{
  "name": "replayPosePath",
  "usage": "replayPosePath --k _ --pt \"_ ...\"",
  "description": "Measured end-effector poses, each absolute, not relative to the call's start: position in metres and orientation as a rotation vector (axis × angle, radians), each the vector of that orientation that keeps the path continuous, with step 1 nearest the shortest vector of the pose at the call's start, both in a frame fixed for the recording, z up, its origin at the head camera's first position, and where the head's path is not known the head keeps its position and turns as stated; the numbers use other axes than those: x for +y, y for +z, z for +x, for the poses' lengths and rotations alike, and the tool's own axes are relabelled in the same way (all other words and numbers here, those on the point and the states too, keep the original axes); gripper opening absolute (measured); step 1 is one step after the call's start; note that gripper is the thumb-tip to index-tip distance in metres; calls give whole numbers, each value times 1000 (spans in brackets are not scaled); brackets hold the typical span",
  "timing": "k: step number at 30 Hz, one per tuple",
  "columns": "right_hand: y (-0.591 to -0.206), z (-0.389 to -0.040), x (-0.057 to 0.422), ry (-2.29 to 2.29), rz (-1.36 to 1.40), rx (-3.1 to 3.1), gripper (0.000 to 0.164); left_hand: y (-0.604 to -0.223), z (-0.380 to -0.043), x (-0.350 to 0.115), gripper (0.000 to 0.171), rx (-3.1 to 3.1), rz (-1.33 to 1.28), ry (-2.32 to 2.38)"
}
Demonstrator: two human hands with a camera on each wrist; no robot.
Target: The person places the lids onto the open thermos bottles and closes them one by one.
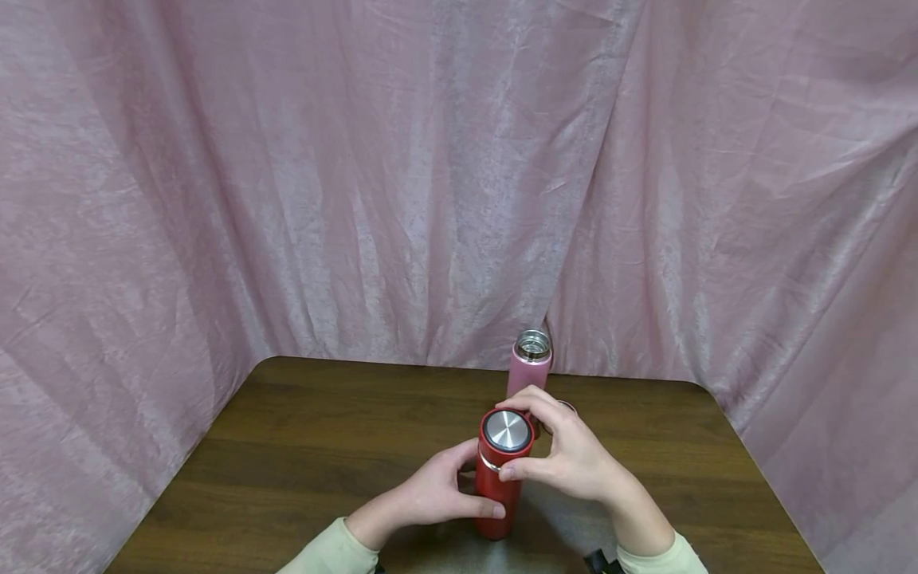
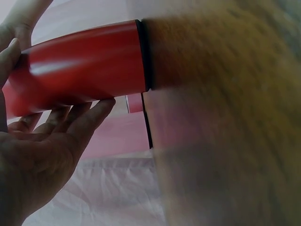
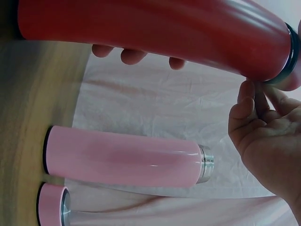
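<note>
A red thermos bottle (image 1: 493,518) stands upright near the front of the table, its red lid with a brushed metal top (image 1: 508,430) in place. My left hand (image 1: 443,488) grips the bottle's body from the left, thumb in front and fingers behind, as the left wrist view shows. Around the lid curl the thumb and fingers of my right hand (image 1: 574,454). Behind the red bottle is a pink thermos bottle (image 3: 124,157), upright and lidless, with its steel neck (image 1: 533,344) bare. A pink lid (image 3: 51,205) sits on the table beside it, mostly hidden behind my right hand in the head view.
The dark wooden table (image 1: 323,422) has rounded far corners. Pink velvet curtains (image 1: 358,199) hang around its back and sides. A dark strap piece (image 1: 601,562) shows by the right sleeve.
</note>
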State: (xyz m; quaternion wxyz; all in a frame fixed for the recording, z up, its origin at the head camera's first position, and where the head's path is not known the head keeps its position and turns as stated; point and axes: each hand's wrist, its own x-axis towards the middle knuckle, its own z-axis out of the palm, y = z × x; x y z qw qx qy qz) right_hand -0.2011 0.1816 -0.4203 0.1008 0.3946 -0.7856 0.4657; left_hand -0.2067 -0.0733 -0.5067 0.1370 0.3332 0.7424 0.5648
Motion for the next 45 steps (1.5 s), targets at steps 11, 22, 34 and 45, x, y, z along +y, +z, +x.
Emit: replayPosePath --k 11,22,34,45 --pt "-424 -203 181 1354 1178 -2306 68 -511 -207 -75 65 2156 976 1637" --pt "-426 -201 185 1246 1247 -2312 73 -511 -206 -74 65 2155 987 1633" --pt "-426 -205 187 1320 1354 -2215 68 -513 -206 -74 65 2139 983 1634" --pt "-422 -204 188 1253 1216 -2294 70 -509 -208 -75 65 2152 991 1624"
